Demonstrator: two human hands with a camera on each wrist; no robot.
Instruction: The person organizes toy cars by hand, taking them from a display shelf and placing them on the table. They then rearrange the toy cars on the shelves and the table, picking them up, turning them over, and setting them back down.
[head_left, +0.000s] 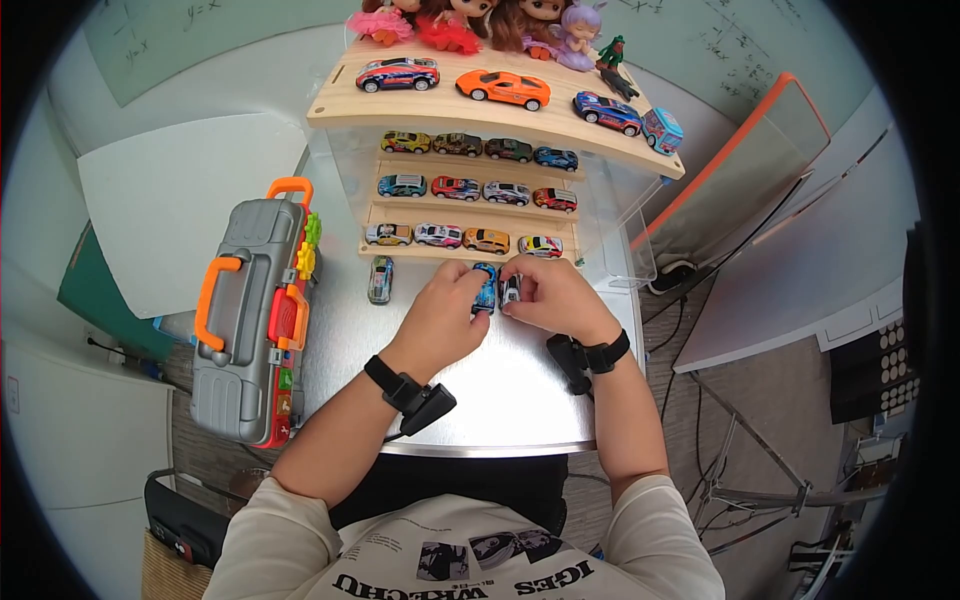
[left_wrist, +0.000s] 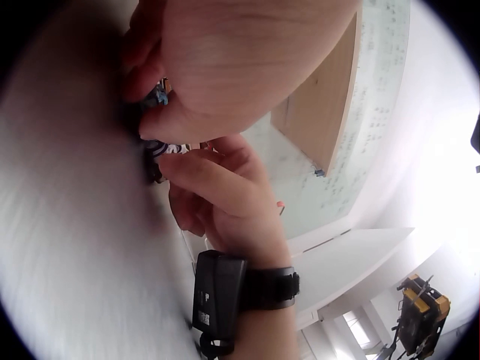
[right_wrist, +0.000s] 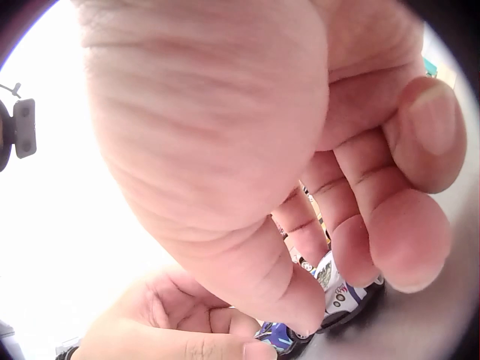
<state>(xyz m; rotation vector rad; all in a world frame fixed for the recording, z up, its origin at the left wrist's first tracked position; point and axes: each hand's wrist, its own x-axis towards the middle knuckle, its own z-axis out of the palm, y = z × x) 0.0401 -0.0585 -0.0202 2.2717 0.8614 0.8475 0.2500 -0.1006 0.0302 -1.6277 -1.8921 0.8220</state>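
At the middle of the silver table, in front of the rack, two toy cars stand side by side. My left hand [head_left: 438,318] pinches the blue toy car [head_left: 485,290] between thumb and fingers. Right beside it, my right hand [head_left: 562,298] grips the white-and-black toy car [head_left: 511,290] with curled fingers and thumb. The right wrist view shows the white car's side [right_wrist: 341,298] under the fingers and the blue car's end [right_wrist: 276,336] by the left thumb. Fingers hide much of both cars. A green toy car [head_left: 380,280] stands alone to the left.
Behind the hands, a wooden rack [head_left: 372,212] bears three rows of toy cars. Its top board [head_left: 430,107] carries larger cars, dolls and small figures. A grey toy toolbox [head_left: 245,300] with orange handles stands at the left, and a clear panel [head_left: 625,235] flanks the rack's right side.
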